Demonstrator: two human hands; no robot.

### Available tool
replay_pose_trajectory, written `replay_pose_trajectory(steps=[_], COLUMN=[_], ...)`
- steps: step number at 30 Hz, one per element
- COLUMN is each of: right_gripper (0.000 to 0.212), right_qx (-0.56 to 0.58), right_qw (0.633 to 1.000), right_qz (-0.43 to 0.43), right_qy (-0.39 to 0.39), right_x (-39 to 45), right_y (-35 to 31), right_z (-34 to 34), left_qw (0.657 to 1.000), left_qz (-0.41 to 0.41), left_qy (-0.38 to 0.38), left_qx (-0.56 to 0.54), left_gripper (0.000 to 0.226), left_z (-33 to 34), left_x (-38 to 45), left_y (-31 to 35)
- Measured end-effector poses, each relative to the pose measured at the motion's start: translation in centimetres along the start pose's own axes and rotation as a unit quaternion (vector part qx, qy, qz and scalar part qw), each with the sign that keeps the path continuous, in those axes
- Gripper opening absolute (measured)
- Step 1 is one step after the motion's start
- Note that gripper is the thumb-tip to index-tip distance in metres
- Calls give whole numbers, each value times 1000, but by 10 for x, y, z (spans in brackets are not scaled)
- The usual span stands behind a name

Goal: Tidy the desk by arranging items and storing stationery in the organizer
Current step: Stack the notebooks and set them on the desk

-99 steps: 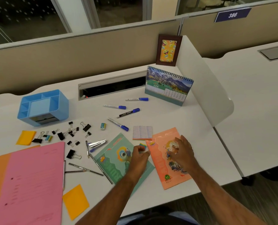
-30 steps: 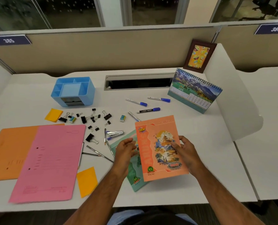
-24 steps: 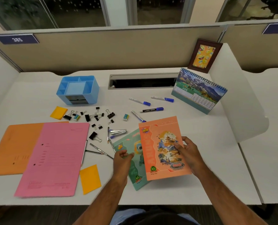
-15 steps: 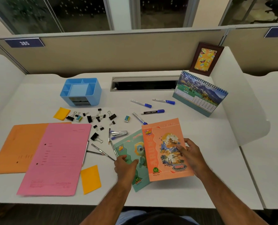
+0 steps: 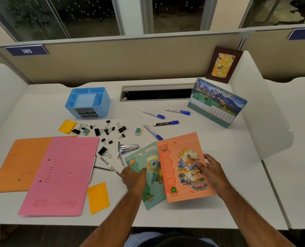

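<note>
The right hand (image 5: 212,172) grips the orange paper notebook (image 5: 182,168) by its right edge, overlapping the green parrot-cover notebook (image 5: 148,168) on which the left hand (image 5: 134,177) rests with loosely curled fingers.

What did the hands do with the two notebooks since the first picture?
The right hand picked up the orange notebook and brought it over so it overlaps the green notebook. The left hand let go of a small item it was holding and now rests on the green one. The blue organizer, markers and clips stayed put.
</note>
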State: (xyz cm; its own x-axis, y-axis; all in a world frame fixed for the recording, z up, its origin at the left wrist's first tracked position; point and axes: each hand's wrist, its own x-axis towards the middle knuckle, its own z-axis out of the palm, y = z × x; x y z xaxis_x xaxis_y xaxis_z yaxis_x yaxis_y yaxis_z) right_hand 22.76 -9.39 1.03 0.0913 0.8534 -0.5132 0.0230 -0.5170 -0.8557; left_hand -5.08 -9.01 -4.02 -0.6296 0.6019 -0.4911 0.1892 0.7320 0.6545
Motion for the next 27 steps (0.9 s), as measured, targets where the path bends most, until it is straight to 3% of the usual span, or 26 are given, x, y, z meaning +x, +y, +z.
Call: replay_pose_trajectory(steps=[7,10,20,27], right_gripper=[21,21,17,21], right_qx=[-53,-81,-67,-63], right_qw=[998,996,997,997], right_qz=[-21,-25,-22,-10], right_qy=[9,12,25,34], right_x=[1,5,7,11], right_y=[2,7,9,10], right_z=[1,5,6,0], left_qw=[1000,999,972,965], left_qz=[-27,-5,75,75], left_qy=[-2,0,2,26], left_qx=[-14,44,224,248], left_gripper=[53,54,97,101], left_z=[4,5,18,26], left_x=[15,17,16,14], left_y=[10,15,21,23])
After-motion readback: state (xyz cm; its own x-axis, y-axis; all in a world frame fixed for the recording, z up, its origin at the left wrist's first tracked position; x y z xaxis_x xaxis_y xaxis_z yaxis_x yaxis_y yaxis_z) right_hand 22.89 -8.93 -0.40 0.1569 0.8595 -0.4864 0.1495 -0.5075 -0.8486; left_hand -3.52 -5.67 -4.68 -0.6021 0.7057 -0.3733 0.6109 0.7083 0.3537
